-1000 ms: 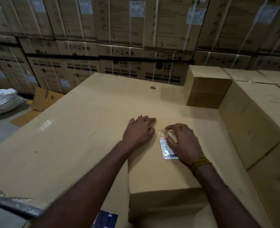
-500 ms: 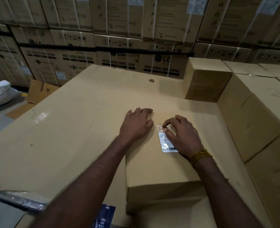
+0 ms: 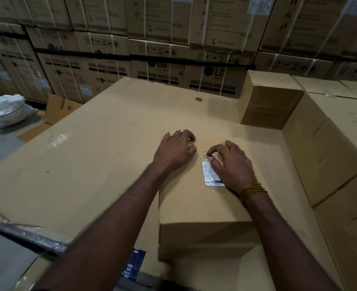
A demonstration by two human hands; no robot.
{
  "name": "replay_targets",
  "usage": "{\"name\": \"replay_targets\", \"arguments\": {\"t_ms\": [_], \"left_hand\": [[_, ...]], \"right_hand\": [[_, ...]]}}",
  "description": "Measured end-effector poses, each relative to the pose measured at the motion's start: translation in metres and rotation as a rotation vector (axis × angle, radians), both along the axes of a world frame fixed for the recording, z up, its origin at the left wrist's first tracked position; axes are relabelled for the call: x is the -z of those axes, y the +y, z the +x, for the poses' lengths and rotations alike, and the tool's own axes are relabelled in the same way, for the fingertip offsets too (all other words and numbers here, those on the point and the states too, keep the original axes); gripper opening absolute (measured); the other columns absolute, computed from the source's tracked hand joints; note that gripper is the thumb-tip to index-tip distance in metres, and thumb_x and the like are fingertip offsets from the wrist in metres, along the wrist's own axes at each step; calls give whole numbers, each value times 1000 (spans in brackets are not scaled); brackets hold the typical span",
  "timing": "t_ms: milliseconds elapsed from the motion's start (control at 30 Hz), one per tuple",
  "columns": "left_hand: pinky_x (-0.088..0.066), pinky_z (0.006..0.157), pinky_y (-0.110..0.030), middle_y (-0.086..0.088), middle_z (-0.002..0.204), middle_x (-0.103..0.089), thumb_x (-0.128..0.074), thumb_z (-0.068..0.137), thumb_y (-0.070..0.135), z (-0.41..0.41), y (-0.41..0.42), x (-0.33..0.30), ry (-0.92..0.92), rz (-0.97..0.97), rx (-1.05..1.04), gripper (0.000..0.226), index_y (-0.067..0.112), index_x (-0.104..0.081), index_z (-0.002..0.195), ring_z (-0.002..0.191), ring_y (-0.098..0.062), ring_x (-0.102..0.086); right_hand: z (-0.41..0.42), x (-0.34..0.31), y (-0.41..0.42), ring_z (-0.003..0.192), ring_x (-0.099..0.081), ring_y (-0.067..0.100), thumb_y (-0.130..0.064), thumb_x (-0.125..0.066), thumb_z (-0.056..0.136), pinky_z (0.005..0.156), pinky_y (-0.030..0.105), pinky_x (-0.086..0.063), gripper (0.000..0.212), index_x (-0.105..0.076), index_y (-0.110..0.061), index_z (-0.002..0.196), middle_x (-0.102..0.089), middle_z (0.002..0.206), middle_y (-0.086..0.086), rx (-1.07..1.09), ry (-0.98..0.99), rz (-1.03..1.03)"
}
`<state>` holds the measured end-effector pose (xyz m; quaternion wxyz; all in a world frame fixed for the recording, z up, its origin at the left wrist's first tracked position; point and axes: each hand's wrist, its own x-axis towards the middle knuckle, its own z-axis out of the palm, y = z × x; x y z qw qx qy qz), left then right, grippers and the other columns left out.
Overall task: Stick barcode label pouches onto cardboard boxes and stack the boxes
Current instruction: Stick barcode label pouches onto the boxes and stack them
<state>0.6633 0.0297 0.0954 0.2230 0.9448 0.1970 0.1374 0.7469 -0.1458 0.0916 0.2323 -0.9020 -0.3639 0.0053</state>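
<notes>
Head view: left hand point(image 3: 174, 153) rests flat, fingers relaxed, on cardboard box point(image 3: 196, 208) top; right hand point(image 3: 232, 168), fingers curled, presses barcode label pouch point(image 3: 210, 175) onto box top, right of centre, near worktop point(image 3: 79, 164).

Near box point(image 3: 202, 206) on large flat carton point(image 3: 79, 164), toward its near right corner. Label pouch point(image 3: 212, 174) on box top, right of centre. Left hand point(image 3: 173, 152) on box top at far left corner; right hand point(image 3: 232, 169) on pouch. Upright box point(image 3: 267, 101) at carton's far right corner. Row of boxes point(image 3: 330, 148) along right edge. Washing-machine cartons point(image 3: 158, 74) behind far edge.
</notes>
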Motion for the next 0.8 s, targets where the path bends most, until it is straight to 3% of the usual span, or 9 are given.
{"name": "replay_targets", "arguments": {"t_ms": [267,400,533,700,800], "left_hand": [[-14,121,-41,-3,127,-59,-47,97,27,1,2,3,-33,-12,-3,20,21,-50,116,138,-20,-41],[-13,121,-42,-2,127,-61,-47,98,28,1,2,3,-43,-26,1,15,23,-50,111,143,-19,-36],[-13,121,-41,-1,125,-61,-47,98,27,0,1,1,-52,-31,1,7,26,-47,105,142,-18,-36],[-12,121,-41,0,125,-62,-46,99,27,0,1,0,-51,-27,5,9,25,-50,106,142,-17,-36],[-12,121,-41,0,126,-62,-45,99,26,0,0,0,-52,-19,6,8,26,-50,105,144,-18,-34]], "right_hand": [[-2,-2,1,144,-28,24,-40,-51,94,114,44,-28,22,-56,-38,116,-36,153,5,0,-5,5],[-4,-5,0,144,-27,25,-40,-49,96,115,44,-24,28,-54,-41,123,-32,155,5,-8,-4,-21],[-5,-5,0,145,-28,24,-39,-51,94,114,44,-26,19,-56,-39,113,-35,154,6,0,5,10],[-5,-5,-1,148,-22,23,-37,-48,96,116,45,-21,27,-53,-42,122,-29,158,7,-17,5,-20],[-3,-4,0,147,-24,23,-37,-49,95,115,45,-24,22,-54,-41,115,-33,156,6,-13,9,11]]}}
